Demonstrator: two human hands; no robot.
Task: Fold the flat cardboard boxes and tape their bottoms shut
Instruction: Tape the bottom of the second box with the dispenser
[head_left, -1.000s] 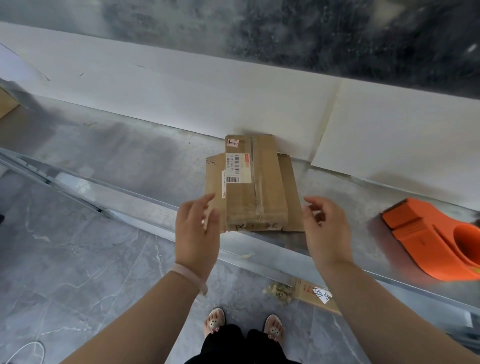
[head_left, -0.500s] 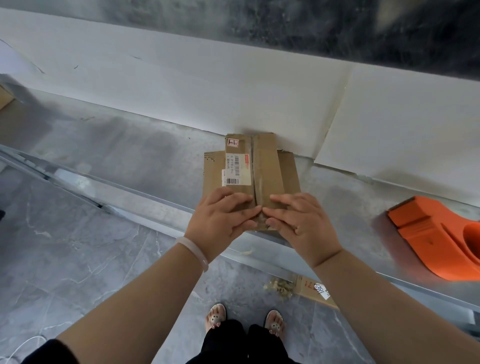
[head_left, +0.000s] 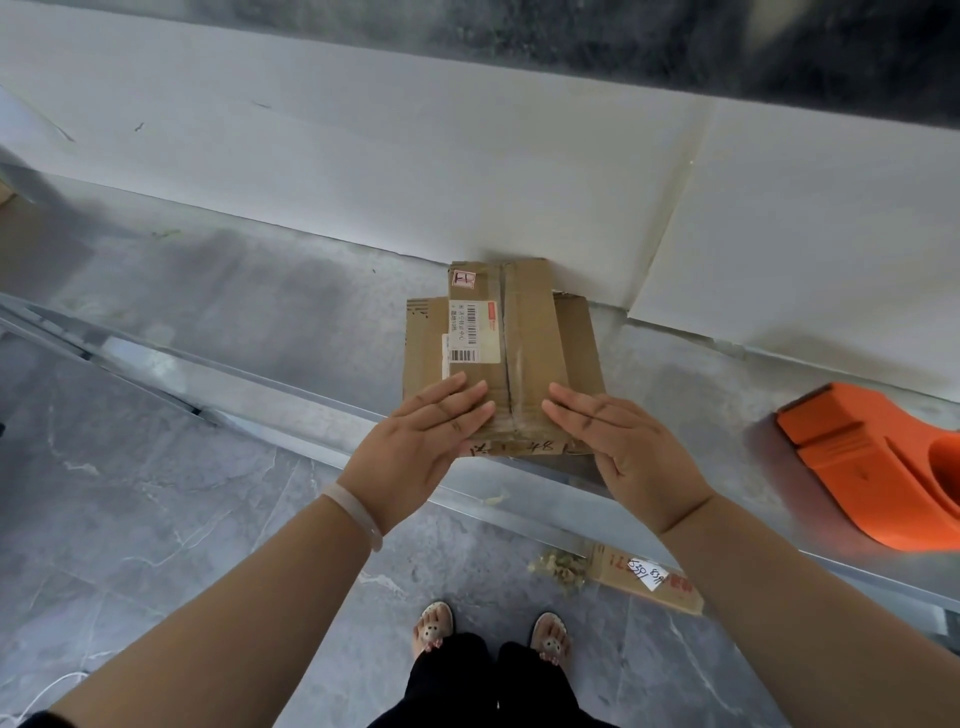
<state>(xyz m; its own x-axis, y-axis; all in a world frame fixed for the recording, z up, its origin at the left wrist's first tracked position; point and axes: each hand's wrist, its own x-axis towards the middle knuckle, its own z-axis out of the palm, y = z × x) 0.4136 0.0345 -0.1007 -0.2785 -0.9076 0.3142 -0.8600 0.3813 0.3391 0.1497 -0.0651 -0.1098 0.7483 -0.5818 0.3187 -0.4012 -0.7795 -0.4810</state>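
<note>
**Two flat hands on a brown box**

The cardboard box (head_left: 524, 343) sits in the middle of the frame on a grey table (head_left: 234, 312). It is long and thin. A wider flat cardboard piece (head_left: 579, 343) lies under it and sticks out on both sides. The far end of the box is right up against a big white board (head_left: 415, 171) that stands along the back of the table. A white label (head_left: 474, 327) with black bars is stuck on the left part of the box top. A strip of tape runs down the middle of the top.

The left hand (head_left: 421, 447) lies flat on the near left part of the box, with its fingers straight and close together. The right hand (head_left: 623, 447) lies flat on the near right part in the same way. The fingertips of the two hands point at each other but do not touch. A pale bracelet (head_left: 353, 514) is on the left wrist.

The table top looks dull and smudgy, and it has a shiny metal edge that runs from the left side down to the lower right. An orange tape holder (head_left: 872, 467) lies on the table at the right of the frame, well apart from the box.

Below the table is a grey stone floor (head_left: 130, 519) with thin white lines in it. A cardboard scrap (head_left: 649, 577) with a white note lies on the floor by the table edge. Two feet in sandals (head_left: 434, 626) show at the bottom. At the top of the frame, the wall (head_left: 623, 31) behind the board is dark and speckled.
</note>
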